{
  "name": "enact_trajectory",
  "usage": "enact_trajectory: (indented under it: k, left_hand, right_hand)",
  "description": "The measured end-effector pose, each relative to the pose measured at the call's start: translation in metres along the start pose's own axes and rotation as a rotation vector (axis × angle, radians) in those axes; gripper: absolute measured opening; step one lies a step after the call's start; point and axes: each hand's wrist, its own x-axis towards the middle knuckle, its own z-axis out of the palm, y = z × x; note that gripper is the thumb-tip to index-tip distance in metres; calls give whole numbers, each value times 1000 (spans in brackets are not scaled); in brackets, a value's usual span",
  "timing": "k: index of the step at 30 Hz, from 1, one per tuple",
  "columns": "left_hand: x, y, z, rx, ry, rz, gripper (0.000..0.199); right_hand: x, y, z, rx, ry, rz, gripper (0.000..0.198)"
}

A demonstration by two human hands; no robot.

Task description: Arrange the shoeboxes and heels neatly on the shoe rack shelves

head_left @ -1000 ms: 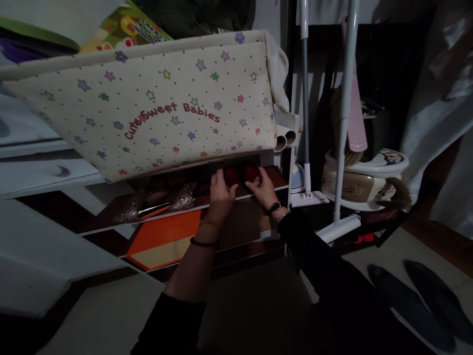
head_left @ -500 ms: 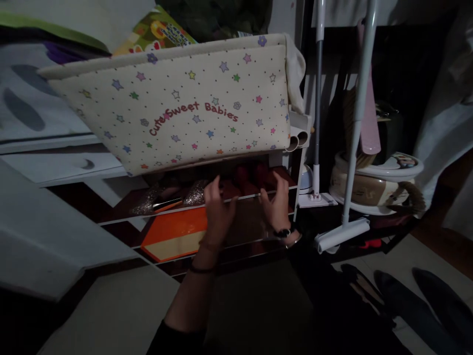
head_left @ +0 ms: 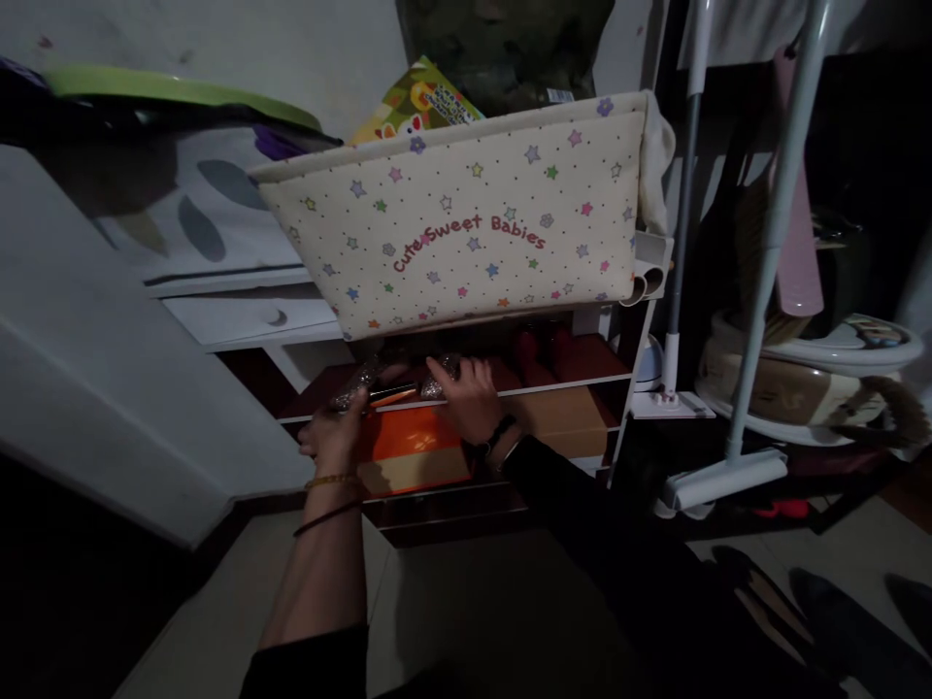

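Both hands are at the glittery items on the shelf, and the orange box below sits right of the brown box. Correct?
No: the head view shows the orange box left of the brown box. The left hand and right hand are at the glittery items on the shelf.

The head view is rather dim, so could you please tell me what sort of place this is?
Probably a storage corner in a home, judging by the fabric storage basket printed "Cute Sweet Babies", the flat mop and the dark shoes.

Dk red shelf (head_left: 593, 355), glittery shoes (head_left: 431, 388), red pr (head_left: 529, 353)
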Motion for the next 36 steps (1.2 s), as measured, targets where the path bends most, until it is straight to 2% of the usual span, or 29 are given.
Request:
enact_trajectory:
  k: [2,3,9,15,18,22,25,30,33,36]
  left_hand:
    - [1,9,0,30,-24,-175,78]
    - [1,13,1,26,-32,-201,76]
    - [-9,23,10,-114,-53,-54,58]
    - [-4,46,8,-93,-17,153,58]
    - [2,58,5,-49,-24,241,56]
    - [7,69,4,-41,-60,392,67]
    - [6,75,5,-59,-74,499,77]
    - [-4,67,16,-150,-55,585,83]
    - [-11,51,37,-223,-33,559,89]
    - [-15,36,66,-365,-70,468,100]
  right_hand:
    - [7,-2,7,-34,-30,9,69]
    - [9,-2,10,-48,-52,15,65]
    - [16,1,10,-93,-141,5,47]
    - [30,1,-7,-20,-153,52,61]
    - [43,2,-16,115,-121,172,52]
    - [58,10,-15,422,-45,451,45]
    - [60,19,-4,623,49,518,49]
    - [43,24,25,835,126,467,63]
    - [29,26,44,930,134,390,81]
    - [21,29,58,918,177,398,94]
